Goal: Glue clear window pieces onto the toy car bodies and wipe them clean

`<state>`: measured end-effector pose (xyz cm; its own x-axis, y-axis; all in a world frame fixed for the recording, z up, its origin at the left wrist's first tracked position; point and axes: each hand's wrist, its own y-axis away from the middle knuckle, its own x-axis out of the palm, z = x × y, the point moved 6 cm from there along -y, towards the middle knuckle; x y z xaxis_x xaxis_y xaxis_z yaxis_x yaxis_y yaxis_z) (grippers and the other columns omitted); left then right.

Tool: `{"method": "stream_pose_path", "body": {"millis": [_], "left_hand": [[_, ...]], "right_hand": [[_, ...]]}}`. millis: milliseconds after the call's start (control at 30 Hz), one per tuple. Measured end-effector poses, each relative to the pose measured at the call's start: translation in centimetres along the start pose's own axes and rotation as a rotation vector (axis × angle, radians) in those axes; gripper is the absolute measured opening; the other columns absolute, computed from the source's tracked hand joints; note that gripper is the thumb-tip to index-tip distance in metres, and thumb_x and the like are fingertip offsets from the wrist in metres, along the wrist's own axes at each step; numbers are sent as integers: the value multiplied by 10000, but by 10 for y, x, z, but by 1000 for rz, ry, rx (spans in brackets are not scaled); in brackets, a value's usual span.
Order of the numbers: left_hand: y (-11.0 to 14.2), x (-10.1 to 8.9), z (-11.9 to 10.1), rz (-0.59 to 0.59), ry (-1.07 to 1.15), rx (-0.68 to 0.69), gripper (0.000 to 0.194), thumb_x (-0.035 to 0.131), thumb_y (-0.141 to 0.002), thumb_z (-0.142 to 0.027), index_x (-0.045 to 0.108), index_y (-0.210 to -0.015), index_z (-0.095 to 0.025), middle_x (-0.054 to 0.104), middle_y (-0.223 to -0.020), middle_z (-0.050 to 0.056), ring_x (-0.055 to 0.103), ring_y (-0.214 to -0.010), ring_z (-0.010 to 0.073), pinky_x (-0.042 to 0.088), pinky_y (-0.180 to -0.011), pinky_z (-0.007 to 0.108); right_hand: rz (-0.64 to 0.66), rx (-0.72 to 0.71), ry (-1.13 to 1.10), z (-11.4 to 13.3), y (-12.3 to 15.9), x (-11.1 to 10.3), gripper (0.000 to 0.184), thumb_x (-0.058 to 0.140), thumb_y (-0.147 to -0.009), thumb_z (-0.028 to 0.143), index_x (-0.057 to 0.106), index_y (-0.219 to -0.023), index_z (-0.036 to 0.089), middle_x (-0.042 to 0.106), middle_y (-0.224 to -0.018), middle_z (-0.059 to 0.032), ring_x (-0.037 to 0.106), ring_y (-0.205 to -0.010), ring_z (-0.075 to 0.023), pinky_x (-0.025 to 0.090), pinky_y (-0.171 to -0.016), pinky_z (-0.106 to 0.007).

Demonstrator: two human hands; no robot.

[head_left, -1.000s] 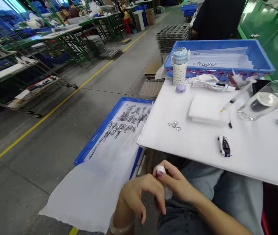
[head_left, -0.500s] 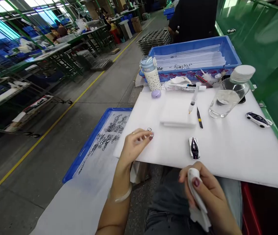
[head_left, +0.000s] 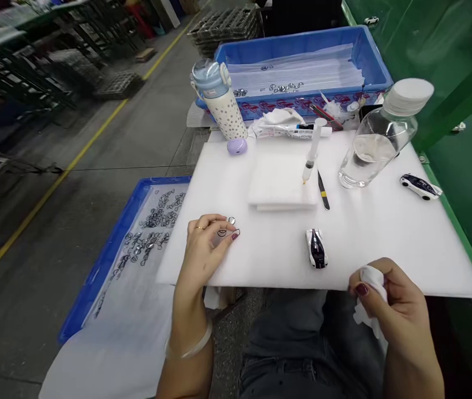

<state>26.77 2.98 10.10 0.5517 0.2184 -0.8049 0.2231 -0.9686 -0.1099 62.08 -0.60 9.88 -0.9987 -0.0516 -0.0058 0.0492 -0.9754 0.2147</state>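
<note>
My left hand (head_left: 201, 252) is over the left part of the white foam-topped table (head_left: 364, 238), thumb and forefinger closed on a small clear part with a dark rim (head_left: 237, 231). Close to its fingers lies another such part (head_left: 231, 220), and one more shows beneath the hand. A crumpled white cloth (head_left: 372, 277) is gripped in my right hand (head_left: 402, 305) at the table's front edge. Between the hands stands a white and black toy car (head_left: 316, 248). Behind it are black tweezers (head_left: 323, 190) with a yellow band and a syringe (head_left: 314, 151) resting on a foam block (head_left: 279, 180).
At the right stand a clear bottle (head_left: 371, 152) of liquid and a second toy car (head_left: 420, 187). A dotted flask (head_left: 222, 105) and a purple case (head_left: 237, 146) are back left. Blue trays (head_left: 94, 271) of small parts sit left and behind (head_left: 244, 52).
The camera view has shifted and turned. My right hand has moved right with the cloth, away from the toy car. My left hand stays by the small rimmed parts.
</note>
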Motion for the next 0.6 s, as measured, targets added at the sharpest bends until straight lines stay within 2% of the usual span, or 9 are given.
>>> {"method": "stream_pose_path", "body": {"millis": [67, 167, 233, 300, 400, 500, 600], "left_hand": [[-1, 0, -3, 23, -14, -4, 101, 666, -837, -349, 725, -835, -267, 646, -1131, 57, 496, -1136, 340, 446, -980, 525], [10, -2, -25, -57, 73, 66, 64, 639, -857, -253, 680, -808, -251, 686, -1027, 38, 590, -1033, 292, 488, -915, 463], [24, 7, -52, -71, 252, 139, 79, 620, -886, -186, 664, -859, -246, 706, -898, 11, 653, -874, 224, 523, -811, 377], [39, 27, -87, 42, 442, 244, 120, 628, -893, -125, 662, -879, -239, 703, -808, -10, 659, -746, 169, 529, -705, 301], [55, 52, -136, 113, 605, 394, 182, 585, -922, -66, 673, -934, -225, 703, -836, 8, 663, -794, 150, 528, -713, 269], [56, 67, -153, 87, 822, 327, 181, 607, -939, -103, 709, -987, -243, 701, -879, 24, 650, -810, 151, 531, -720, 274], [54, 84, -151, 176, 1077, 159, 111, 676, -934, -268, 752, -1013, -258, 677, -873, 45, 626, -786, 163, 523, -682, 284]], "right_hand": [[-5, -16, 36, 2, 0, -1, 237, 703, -868, 407, 572, -835, 211, 675, -837, -50, 452, -488, -79, 410, -456, -229], [-37, -52, 94, 4, -1, 1, 229, 692, -875, 404, 574, -836, 211, 613, -686, -20, 462, -493, -96, 377, -438, -213], [4, -76, 169, 7, -3, 12, 230, 674, -887, 418, 588, -845, 209, 531, -612, 5, 454, -515, -103, 349, -443, -204], [118, -94, 251, 10, -6, 30, 239, 633, -914, 435, 595, -865, 204, 480, -589, 22, 404, -507, -93, 318, -450, -203], [205, -87, 284, 12, -9, 48, 248, 545, -971, 445, 586, -930, 204, 436, -578, 43, 338, -495, -79, 264, -454, -207], [123, -20, 176, 7, -10, 46, 269, 508, -991, 466, 567, -964, 205, 426, -619, 40, 330, -528, -83, 262, -477, -214], [102, 47, -3, 1, -10, 43, 307, 518, -985, 491, 554, -922, 193, 420, -664, 28, 338, -575, -87, 284, -514, -216]]}}
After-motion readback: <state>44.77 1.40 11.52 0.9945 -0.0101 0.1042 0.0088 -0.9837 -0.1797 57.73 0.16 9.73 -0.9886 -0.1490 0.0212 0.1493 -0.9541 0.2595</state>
